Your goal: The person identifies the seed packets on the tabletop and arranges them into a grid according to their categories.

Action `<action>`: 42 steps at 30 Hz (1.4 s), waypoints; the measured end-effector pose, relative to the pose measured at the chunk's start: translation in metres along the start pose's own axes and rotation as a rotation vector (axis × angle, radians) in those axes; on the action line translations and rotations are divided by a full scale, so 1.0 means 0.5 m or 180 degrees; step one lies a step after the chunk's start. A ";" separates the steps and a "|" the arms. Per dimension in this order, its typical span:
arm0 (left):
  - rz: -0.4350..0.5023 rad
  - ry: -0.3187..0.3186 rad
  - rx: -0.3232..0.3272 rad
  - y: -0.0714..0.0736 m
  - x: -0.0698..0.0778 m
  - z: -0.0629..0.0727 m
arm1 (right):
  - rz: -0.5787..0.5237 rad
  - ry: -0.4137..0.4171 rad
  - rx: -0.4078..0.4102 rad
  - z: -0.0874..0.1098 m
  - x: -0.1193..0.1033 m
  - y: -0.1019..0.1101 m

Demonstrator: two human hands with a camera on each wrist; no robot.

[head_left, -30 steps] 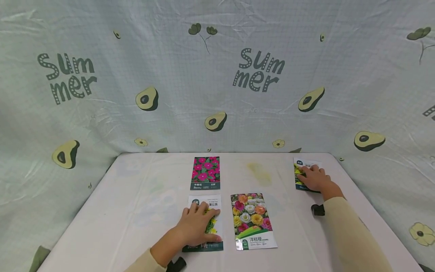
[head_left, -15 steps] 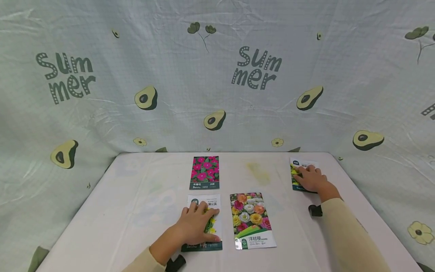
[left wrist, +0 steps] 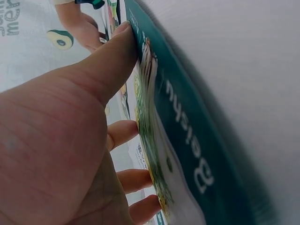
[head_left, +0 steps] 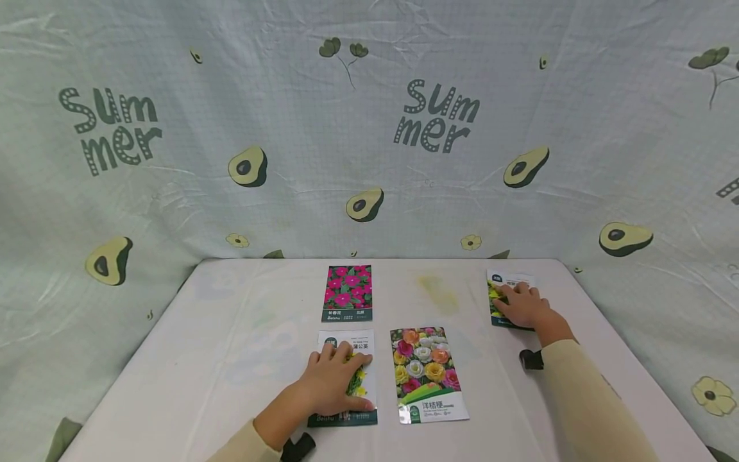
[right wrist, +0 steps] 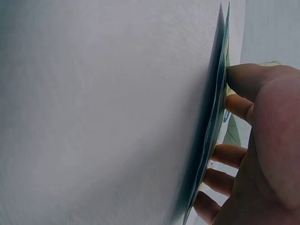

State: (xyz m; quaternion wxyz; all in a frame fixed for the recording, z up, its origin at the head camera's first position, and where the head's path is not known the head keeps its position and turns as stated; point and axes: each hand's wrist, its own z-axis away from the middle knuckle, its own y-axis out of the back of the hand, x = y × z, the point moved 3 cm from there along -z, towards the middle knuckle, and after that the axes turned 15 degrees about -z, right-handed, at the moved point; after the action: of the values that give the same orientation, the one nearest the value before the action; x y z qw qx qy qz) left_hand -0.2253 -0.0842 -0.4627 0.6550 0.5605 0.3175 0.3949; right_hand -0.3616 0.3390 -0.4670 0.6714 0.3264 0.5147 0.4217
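In the head view my left hand (head_left: 337, 383) rests with spread fingers on a white seed packet with yellow flowers (head_left: 362, 378) near the front of the table. The left wrist view shows the thumb and fingertips touching the face of that packet, above its dark green "Beishu" band (left wrist: 187, 126). At the far right, my right hand (head_left: 524, 305) presses its fingertips on another seed packet (head_left: 496, 279), white with yellow flowers and a dark lower edge. In the right wrist view this packet (right wrist: 211, 126) is edge-on, close to the table, with the fingertips against its face. My hands cover parts of both packets.
A pink-flower seed packet (head_left: 348, 292) lies at the back, behind the left hand. A larger packet with mixed-colour flowers (head_left: 430, 375) lies between the hands, towards the front. A patterned cloth (head_left: 288, 128) hangs behind the white-covered table (head_left: 202, 359).
My right hand has slid left across the table along with the packet under it. My left hand and the other packets have stayed in place.
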 end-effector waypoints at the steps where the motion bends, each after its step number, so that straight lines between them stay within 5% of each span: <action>1: 0.0000 0.0001 0.0000 0.000 0.000 0.000 | -0.0001 0.0004 0.0003 0.001 -0.002 -0.001; 27: -0.0004 -0.0035 0.0023 -0.004 -0.004 -0.002 | -0.0024 -0.0017 -0.0077 0.001 -0.031 -0.018; 42: -0.0013 -0.0158 0.0049 -0.019 -0.020 0.024 | -0.0052 -0.0020 -0.0038 0.068 -0.074 -0.038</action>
State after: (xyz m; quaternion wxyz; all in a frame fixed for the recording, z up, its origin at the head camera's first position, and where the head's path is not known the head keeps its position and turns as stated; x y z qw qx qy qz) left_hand -0.2182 -0.0996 -0.4704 0.6591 0.5745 0.3054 0.3771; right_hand -0.3286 0.2973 -0.4592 0.6784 0.3195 0.5127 0.4182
